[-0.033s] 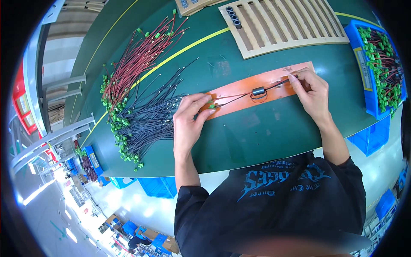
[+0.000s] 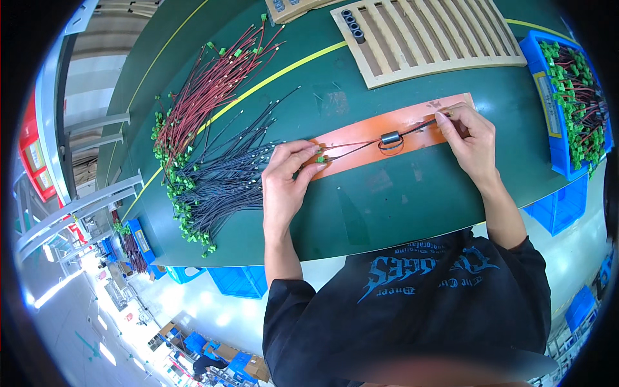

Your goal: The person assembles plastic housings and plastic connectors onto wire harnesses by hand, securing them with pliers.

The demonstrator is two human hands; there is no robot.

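Note:
A wire harness with one red and one black wire runs above an orange mat [image 2: 351, 137] on the green table. A black ferrite core [image 2: 391, 138] sits around its middle, with a small loop of wire hanging beneath. My left hand [image 2: 287, 173] is closed on the harness's left end, thumb and fingers pinching by a small green connector [image 2: 321, 159]. At the other end, my right hand [image 2: 471, 137] pinches the wires between thumb and forefinger; their tips are hidden by the fingers. The wires stretch nearly straight between both hands.
Black wires [image 2: 222, 184] with green connectors lie piled beside my left hand, red wires [image 2: 203, 90] beyond them. A slatted wooden rack [image 2: 380, 79] holding several black cores stands at the back. A blue bin [image 2: 553, 122] of harnesses is at the right edge.

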